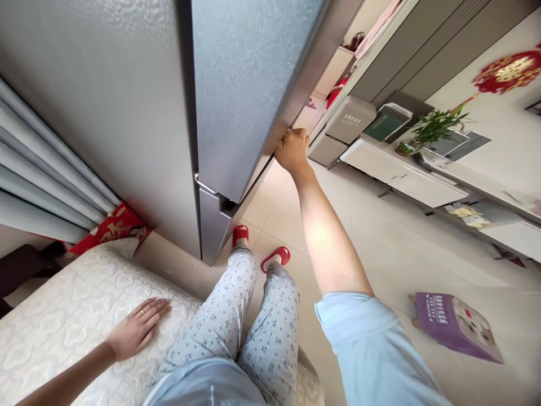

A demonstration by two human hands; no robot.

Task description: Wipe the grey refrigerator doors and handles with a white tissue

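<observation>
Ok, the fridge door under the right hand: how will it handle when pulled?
The fridge door looks tall and solid, so it probably feels heavy and swings slowly. Its metal-looking panel likely won't flex. The right hand grips near its edge, which should give good leverage.

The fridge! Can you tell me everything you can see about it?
The fridge stands tall and silver-grey on the pale tiled floor, next to grey curtains. Its side looks smooth, while the upper door has a bumpy, frosted-looking metal finish. Below it is a shorter lower door, with a dark gap and a thin shiny strip between them. The person's right hand grips the upper door's edge. I can't tell whether that door is open.
</observation>
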